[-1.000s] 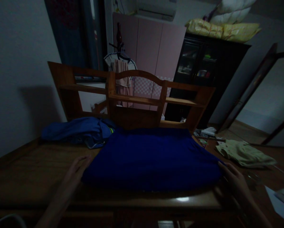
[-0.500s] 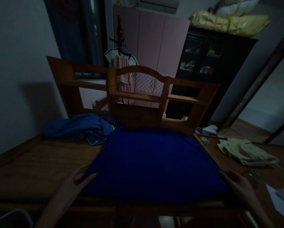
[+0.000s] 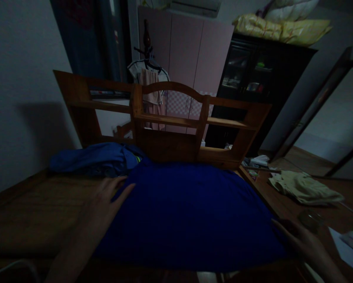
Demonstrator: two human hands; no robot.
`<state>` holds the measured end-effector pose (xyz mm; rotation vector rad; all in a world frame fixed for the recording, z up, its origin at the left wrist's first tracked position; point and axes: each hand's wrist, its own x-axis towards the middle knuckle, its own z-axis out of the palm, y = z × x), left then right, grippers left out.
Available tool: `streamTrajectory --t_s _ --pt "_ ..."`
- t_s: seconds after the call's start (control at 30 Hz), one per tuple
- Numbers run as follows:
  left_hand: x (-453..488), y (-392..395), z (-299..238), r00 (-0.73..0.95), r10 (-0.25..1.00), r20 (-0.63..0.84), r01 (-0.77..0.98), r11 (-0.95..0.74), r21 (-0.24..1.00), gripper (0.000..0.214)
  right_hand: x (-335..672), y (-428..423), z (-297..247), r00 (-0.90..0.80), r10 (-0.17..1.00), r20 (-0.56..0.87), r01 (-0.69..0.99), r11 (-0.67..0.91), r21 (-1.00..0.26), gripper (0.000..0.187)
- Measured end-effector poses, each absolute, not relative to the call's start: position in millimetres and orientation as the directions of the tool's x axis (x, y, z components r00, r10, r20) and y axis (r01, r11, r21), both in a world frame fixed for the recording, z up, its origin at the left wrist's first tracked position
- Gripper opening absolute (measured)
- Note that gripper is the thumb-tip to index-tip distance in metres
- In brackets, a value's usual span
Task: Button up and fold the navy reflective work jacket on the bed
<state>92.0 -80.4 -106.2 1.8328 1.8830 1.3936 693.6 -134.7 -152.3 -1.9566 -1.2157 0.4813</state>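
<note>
A dark blue cloth (image 3: 191, 212) lies spread flat on a wooden table (image 3: 37, 212) in dim light. My left hand (image 3: 105, 200) rests at the cloth's left edge, fingers stretched out and flat, reaching toward its far left corner. My right hand (image 3: 303, 243) is at the cloth's near right edge, its fingers curled at the fabric; whether they pinch it is too dark to tell.
A crumpled blue jacket (image 3: 96, 159) lies at the table's back left. A wooden shelf rack (image 3: 164, 122) stands along the far edge. On the floor at the right lie a pale green garment (image 3: 303, 188) and white paper (image 3: 347, 247). A dark cabinet (image 3: 259, 78) stands behind.
My left hand has slid forward along the cloth's left edge toward the back. The cloth has come nearer to me and the right hand has stayed at its near right corner.
</note>
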Motion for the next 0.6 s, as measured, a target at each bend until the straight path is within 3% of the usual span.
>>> streamTrajectory --t_s 0.03,0.13,0.23,0.37,0.47,0.6 --pt "108 -62 -93 -0.16 0.856 0.491 0.724 -0.237 0.648 0.047 688 -127 -145 0.415 0.91 0.012 0.589 -0.259 -0.765 0.042" --pt "157 -5 -65 0.191 0.849 0.493 0.865 -0.383 0.324 0.045 671 -105 -128 0.343 0.932 -0.119 0.5 -0.288 -0.817 0.039" --pt "203 35 -69 0.294 0.865 0.407 0.9 -0.394 0.188 0.045 659 -90 -121 0.313 0.922 -0.229 0.415 -0.349 -0.84 0.036" --pt "247 46 -116 0.239 0.871 0.428 0.919 -0.345 0.189 0.053 654 -78 -118 0.284 0.916 -0.282 0.393 -0.379 -0.838 0.035" --pt "261 44 -155 0.197 0.885 0.423 0.926 -0.31 0.217 0.057 648 -76 -108 0.339 0.908 -0.246 0.398 -0.375 -0.837 0.03" --pt "269 40 -171 0.182 0.898 0.402 0.921 -0.298 0.249 0.06 625 -79 -85 0.274 0.937 -0.217 0.341 -0.306 -0.889 0.027"
